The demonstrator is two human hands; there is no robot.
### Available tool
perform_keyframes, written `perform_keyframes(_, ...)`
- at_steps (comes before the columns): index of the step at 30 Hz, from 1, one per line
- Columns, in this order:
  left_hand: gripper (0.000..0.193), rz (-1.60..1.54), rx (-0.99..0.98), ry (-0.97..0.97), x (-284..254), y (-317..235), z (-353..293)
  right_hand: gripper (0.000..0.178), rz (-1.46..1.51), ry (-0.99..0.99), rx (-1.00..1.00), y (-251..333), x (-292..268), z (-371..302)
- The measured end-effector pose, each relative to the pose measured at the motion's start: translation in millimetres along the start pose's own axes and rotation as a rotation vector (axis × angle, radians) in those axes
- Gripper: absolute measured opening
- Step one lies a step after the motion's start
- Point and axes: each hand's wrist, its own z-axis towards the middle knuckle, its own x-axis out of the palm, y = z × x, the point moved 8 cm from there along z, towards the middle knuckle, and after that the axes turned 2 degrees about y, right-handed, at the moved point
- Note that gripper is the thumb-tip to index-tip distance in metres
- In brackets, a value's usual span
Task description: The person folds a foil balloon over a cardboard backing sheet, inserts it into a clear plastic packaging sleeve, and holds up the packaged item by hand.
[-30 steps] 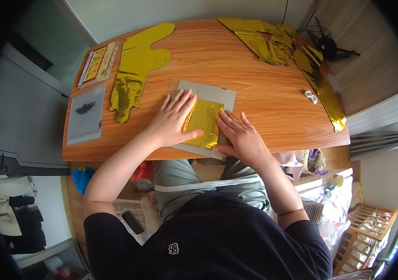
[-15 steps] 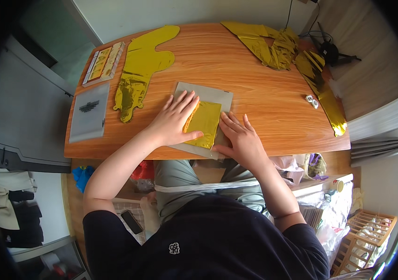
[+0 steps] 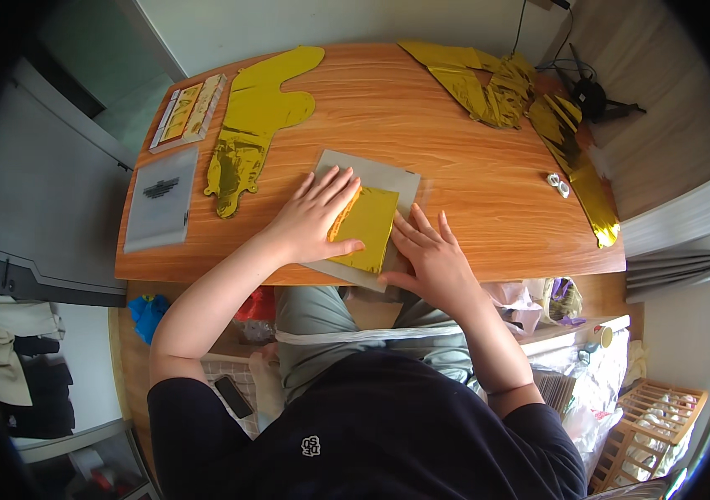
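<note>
A gold foil balloon folded into a flat rectangle (image 3: 369, 225) lies on a grey plastic sheet (image 3: 382, 171) near the front edge of the table. My left hand (image 3: 319, 214) rests flat across its left side, fingers stretched and thumb over the gold surface. Some orange print shows beside those fingers. At the right edge of the folded foil lies my right hand (image 3: 432, 247), palm down, its fingers extended. Neither hand grips anything.
One flat gold foil balloon (image 3: 255, 117) lies at the left, another crumpled one (image 3: 488, 83) at the far right. A clear plastic sleeve (image 3: 159, 200), a patterned box (image 3: 188, 112), two small white rolls (image 3: 557, 185) and a black device with cables (image 3: 592, 100) sit around the wooden table (image 3: 372, 100).
The grey sheet and folded foil have shifted slightly right and toward me, with both hands moving along a little. The other things stay in place.
</note>
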Motion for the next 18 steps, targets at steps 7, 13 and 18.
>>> perform_keyframes(7, 0.108, -0.014, 0.052, -0.028, -1.5, -7.1, -2.6, 0.077, -0.065, 0.021, -0.023, 1.4, -2.2, -11.8)
perform_keyframes(13, 0.109, -0.004, 0.044, -0.018, -0.8, -8.8, -4.3, 0.073, -0.123, -0.005, -0.011, 9.7, 7.6, -12.3)
perform_keyframes(18, 0.109, -0.042, 0.061, -0.004, -2.5, -10.1, -5.0, 0.066, -0.055, -0.083, 0.014, 10.6, -0.5, -19.7)
